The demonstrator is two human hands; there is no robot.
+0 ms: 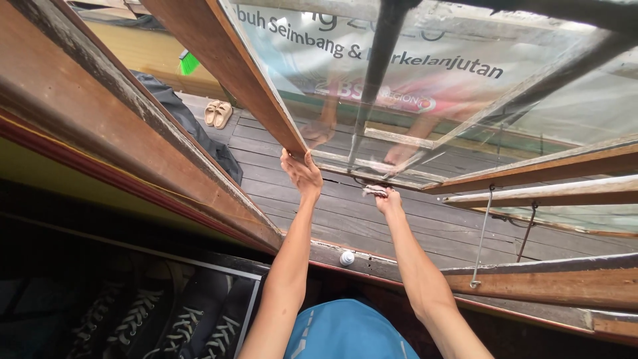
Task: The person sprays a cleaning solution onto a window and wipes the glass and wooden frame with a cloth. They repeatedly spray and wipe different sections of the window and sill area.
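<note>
Blue cloth of the person's shirt (345,332) fills the bottom edge, cut off by the frame, and both bare forearms rise from it toward an open window sash (252,80) swung outward. At the sash's lower corner the left hand (301,173) grips the wooden frame, fingers curled over the wood and the thumb beneath; the fingertips are hidden behind the edge. Just beside it, to its right, the right hand (387,198) is closed round a small pale cloth (373,191), bunched so that only a scrap shows, and pressed against the bottom of the glass pane (425,73). Reflections of arms and printed lettering smear the glass, so what lies behind it is hard to make out.

Below both hands a small white bottle cap (347,258) sits on the sill (372,262), the bottle itself hidden. Beyond the hands a dark plank deck (345,219) shows, with a pair of tan sandals (218,114) well off to the left hand's far side. A metal stay hook (482,239) hangs right of the right hand. Dark shoes with white laces (186,326) sit in shadow down left, partly cut off.
</note>
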